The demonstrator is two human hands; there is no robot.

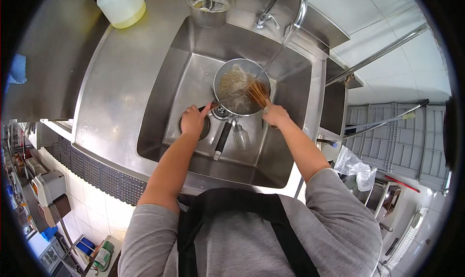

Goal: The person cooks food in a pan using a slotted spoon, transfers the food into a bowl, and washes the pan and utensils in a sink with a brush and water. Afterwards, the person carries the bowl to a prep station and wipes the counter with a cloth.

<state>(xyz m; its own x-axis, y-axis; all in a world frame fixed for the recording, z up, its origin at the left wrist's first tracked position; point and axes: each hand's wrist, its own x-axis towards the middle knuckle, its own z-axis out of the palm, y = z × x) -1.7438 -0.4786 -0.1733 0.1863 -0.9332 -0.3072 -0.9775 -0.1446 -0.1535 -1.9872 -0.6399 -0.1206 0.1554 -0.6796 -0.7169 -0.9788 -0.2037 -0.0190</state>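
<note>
In the steel sink (186,90) sits a round metal pan (242,86) with murky, foamy water in it. My left hand (193,119) is closed at the pan's left side, holding what looks like a thin handle or utensil that reaches over the pan. My right hand (275,115) grips a brown bristle brush (258,93), whose bristles are inside the pan at its right side. Water runs from the faucet (301,10) into the pan. Below the pan lie a black-handled tool (223,140) and a small clear bottle (241,137).
A steel pot (212,8) with something in it stands behind the sink. At the back left is a jug (121,7) with yellow liquid. A metal rail (378,54) runs at the right, near a grey rack (397,136) and a plastic bag (356,168).
</note>
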